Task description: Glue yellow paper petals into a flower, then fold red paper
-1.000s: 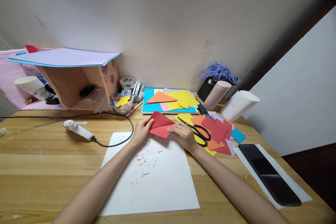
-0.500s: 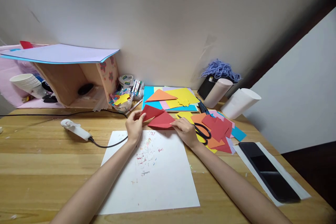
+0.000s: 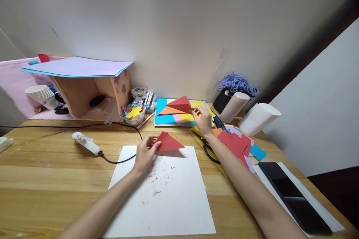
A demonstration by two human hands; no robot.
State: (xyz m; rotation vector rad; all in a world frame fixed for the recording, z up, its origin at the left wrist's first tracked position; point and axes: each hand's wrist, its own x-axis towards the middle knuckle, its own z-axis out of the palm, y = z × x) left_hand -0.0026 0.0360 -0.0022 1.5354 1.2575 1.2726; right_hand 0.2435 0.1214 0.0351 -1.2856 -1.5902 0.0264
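My left hand [image 3: 146,153] pinches a small folded red paper triangle [image 3: 169,142] over the top edge of a paint-marked white sheet [image 3: 179,201]. Farther back, my right hand [image 3: 202,118] grips a larger folded red paper triangle [image 3: 179,104] by its right corner. That piece hovers over or rests on an orange paper triangle [image 3: 168,111]; I cannot tell which. Beneath lies a stack of coloured paper [image 3: 161,119], blue, pink and yellow. Black-handled scissors [image 3: 209,154] lie on yellow paper, partly hidden by my right forearm.
A white glue gun [image 3: 85,143] with a black cord lies at left, before an open box [image 3: 120,97]. Red paper pieces [image 3: 235,142] and a phone [image 3: 294,198] lie at right. White rolls [image 3: 259,118], a black yarn holder [image 3: 221,101] and a scrap tub [image 3: 134,117] stand at the back.
The two red pieces, held close together between my hands before, are now apart. My right hand has carried one back over the paper stack; my left hand has lowered slightly with the other.
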